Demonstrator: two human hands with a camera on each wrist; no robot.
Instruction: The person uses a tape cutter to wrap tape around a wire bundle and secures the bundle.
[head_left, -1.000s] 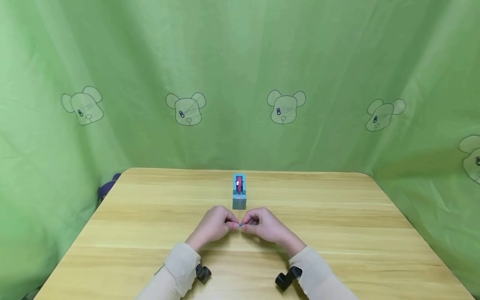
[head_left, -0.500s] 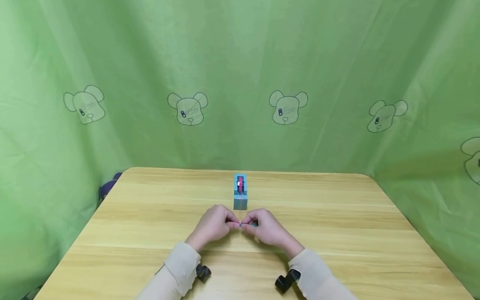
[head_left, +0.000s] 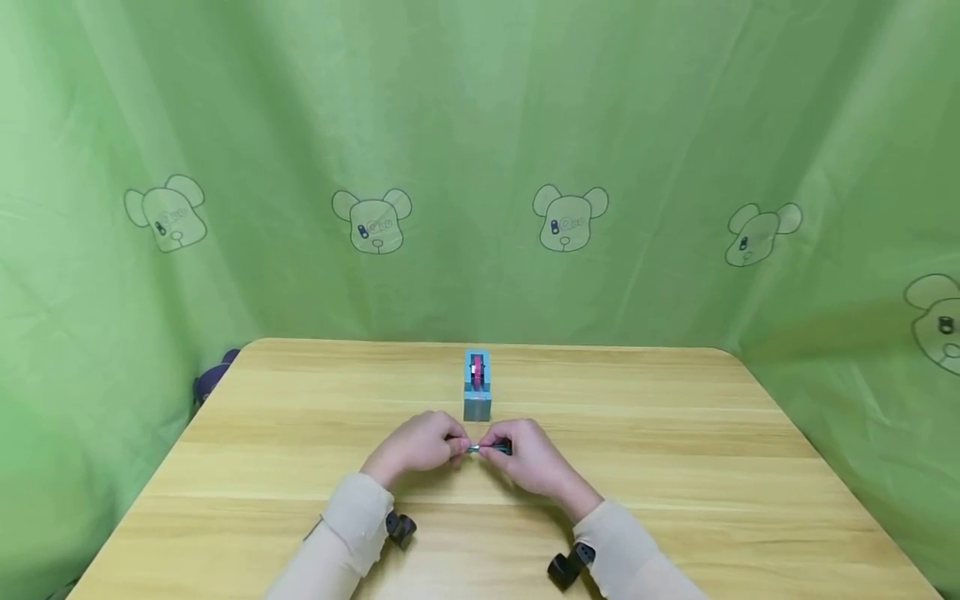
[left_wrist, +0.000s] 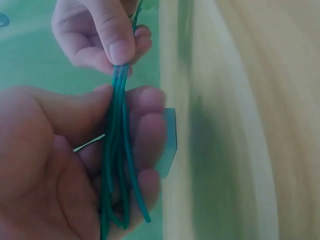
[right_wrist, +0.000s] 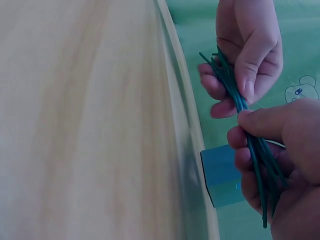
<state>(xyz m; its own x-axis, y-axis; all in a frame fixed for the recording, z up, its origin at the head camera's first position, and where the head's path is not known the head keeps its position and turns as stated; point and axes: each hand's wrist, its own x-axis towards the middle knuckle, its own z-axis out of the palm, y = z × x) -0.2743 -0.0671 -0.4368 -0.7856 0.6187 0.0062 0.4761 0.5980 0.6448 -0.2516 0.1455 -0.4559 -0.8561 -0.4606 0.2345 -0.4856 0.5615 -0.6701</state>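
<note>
A bundle of thin green wire-like strands (left_wrist: 117,135) runs between my two hands, with a glossy clear band (left_wrist: 120,72) round its middle that looks like tape. My left hand (head_left: 422,444) pinches one side of the bundle between thumb and fingers; loose strand ends hang over its palm in the left wrist view. Close to the band, my right hand (head_left: 529,457) pinches the other side, and more strands (right_wrist: 260,165) trail under its fingers. A small gap separates the fingertips. Just beyond both hands stands a blue tape dispenser (head_left: 477,406) with a pink roll (head_left: 477,371).
The wooden table (head_left: 675,467) stretches out on both sides of the hands. Behind it hangs a green curtain (head_left: 465,275) printed with bear heads. Something purple (head_left: 213,379) shows past the table's left edge. Each sleeve carries a black wrist camera (head_left: 566,567).
Both hands' fingertips were together; my left hand has drawn slightly to the left, and a short stretch of the bundle now shows between them. The dispenser stays in place.
</note>
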